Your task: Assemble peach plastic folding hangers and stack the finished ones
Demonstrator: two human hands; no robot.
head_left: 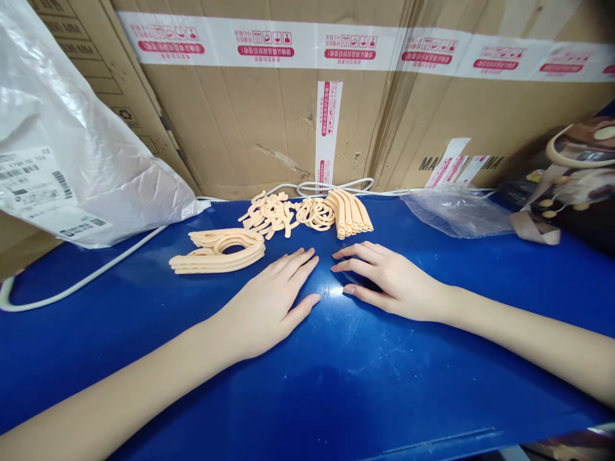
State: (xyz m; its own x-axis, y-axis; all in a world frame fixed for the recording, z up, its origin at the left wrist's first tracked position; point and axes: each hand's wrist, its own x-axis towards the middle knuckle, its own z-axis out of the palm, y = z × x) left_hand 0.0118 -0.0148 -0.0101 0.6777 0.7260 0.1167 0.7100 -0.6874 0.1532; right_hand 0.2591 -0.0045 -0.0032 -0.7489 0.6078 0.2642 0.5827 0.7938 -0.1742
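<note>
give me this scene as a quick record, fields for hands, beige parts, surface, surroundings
left hand: open, palm down, nearest the stacked curved pieces
right hand: open, palm down, fingers slightly bent, holding nothing
other beige parts: heap of small pieces, rings, side-by-side bars
surface: blue table
behind: cardboard with white-and-red tape
far left: white plastic package
right: clear plastic bag

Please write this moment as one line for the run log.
left hand: open, empty | beside left: stacked cream pieces | right hand: open, empty | nearest right: curved cream bars | between: small cream pieces | surface: blue table
</note>
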